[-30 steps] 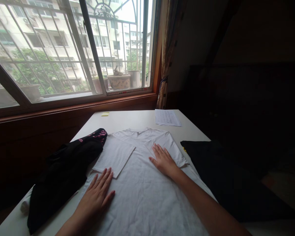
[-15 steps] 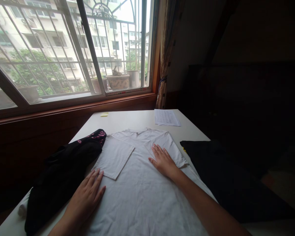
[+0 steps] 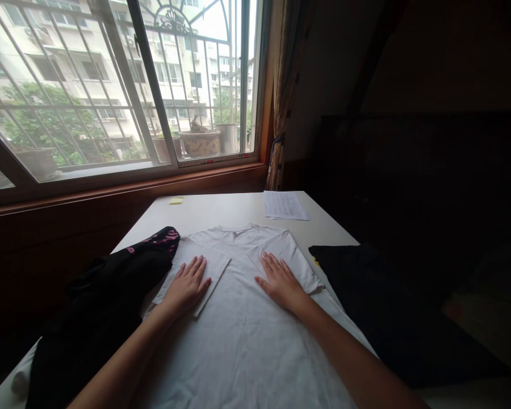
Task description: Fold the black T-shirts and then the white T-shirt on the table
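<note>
A white T-shirt (image 3: 238, 341) lies spread on the table, its neckline toward the window and both sleeves folded inward over its front. My left hand (image 3: 189, 287) rests flat on the left sleeve, fingers stretched out and slightly apart. On the right sleeve lies my right hand (image 3: 280, 282), palm down with its fingers extended. Neither hand grips the cloth. The shirt's lower end runs out of the picture at the bottom, between my forearms.
Left of the shirt lies a crumpled black garment (image 3: 97, 307) with pink lettering. A dark folded cloth (image 3: 392, 307) hangs over the right edge. Printed sheets (image 3: 286, 205) and a yellow sticky note (image 3: 176, 200) lie at the far end of the white table (image 3: 221, 207), below a barred window.
My left hand has moved forward and right, from the shirt's left edge onto the left sleeve. My right hand stays in place on the right sleeve. The view has shifted slightly.
</note>
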Demonstrator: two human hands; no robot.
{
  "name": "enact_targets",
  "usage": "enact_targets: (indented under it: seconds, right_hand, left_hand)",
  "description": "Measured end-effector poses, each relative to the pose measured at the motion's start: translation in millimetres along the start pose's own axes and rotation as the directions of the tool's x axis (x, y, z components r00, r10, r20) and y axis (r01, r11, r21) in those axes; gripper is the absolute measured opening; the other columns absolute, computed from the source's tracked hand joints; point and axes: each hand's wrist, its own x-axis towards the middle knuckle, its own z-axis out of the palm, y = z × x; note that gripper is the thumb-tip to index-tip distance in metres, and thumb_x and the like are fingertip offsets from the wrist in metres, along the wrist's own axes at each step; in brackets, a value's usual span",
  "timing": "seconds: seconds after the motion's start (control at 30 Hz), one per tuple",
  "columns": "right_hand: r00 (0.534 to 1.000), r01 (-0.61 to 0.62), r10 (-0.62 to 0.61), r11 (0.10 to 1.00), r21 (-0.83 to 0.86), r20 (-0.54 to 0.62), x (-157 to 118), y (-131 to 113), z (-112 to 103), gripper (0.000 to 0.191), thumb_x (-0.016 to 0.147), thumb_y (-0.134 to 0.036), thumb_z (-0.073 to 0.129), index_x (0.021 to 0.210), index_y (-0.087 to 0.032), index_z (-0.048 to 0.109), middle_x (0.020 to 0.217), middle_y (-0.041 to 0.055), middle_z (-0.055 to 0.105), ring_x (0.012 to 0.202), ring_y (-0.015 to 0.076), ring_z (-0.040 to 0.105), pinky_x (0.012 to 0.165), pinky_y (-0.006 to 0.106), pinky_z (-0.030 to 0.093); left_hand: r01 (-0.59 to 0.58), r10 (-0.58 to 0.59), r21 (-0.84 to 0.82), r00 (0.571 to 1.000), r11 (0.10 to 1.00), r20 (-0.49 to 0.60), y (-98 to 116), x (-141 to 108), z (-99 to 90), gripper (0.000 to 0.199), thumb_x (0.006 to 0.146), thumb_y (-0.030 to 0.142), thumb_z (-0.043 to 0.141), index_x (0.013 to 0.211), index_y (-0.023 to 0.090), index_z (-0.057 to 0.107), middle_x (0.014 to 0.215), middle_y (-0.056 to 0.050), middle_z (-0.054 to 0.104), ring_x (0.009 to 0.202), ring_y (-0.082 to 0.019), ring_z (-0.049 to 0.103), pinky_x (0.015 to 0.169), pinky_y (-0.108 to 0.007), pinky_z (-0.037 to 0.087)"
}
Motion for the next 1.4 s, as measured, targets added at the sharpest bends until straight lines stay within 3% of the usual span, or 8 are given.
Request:
enact_targets:
  seconds: [0.23,0.5,1.4]
  right_hand:
    - [1.0,0.009,-0.009,1.0,0.002,-0.008,0.8,1.7,1.2,0.076,0.103,-0.06,0.026,0.162,-0.013,0.025,0.168,0.0099,0.017,0.156,0.0255,0.014,0.126,0.048,0.012]
    - [1.0,0.008,-0.008,1.0,-0.012,-0.015,-0.1,0.9,0.5,0.076,0.103,-0.06,0.027,0.162,-0.012,0.025,0.169,0.0096,0.016,0.157,0.0252,0.013,0.127,0.047,0.01]
    - [1.0,-0.013,0.013,1.0,0.0,0.021,2.3,-0.6,-3.3,0.077,0.102,-0.062,0.025,0.163,-0.015,0.021,0.169,0.0084,0.015,0.157,0.0246,0.012,0.127,0.047,0.009]
  left_hand:
    - [0.042,-0.042,0.001,0.998,0.999,-0.036,-9.9,24.9,9.2,0.065,0.104,0.055,0.03,0.158,0.018,0.035,0.166,-0.01,0.028,0.155,-0.026,0.022,0.125,-0.049,0.018]
    - [0.047,-0.048,0.033,0.999,0.998,0.004,-6.3,24.2,4.3,0.068,0.105,0.054,0.027,0.159,0.014,0.031,0.167,-0.01,0.023,0.156,-0.026,0.019,0.125,-0.05,0.018]
    - [0.061,-0.063,0.038,0.997,0.997,0.038,-9.2,38.7,3.5,0.068,0.105,0.054,0.027,0.16,0.015,0.029,0.168,-0.008,0.02,0.157,-0.025,0.014,0.126,-0.05,0.015]
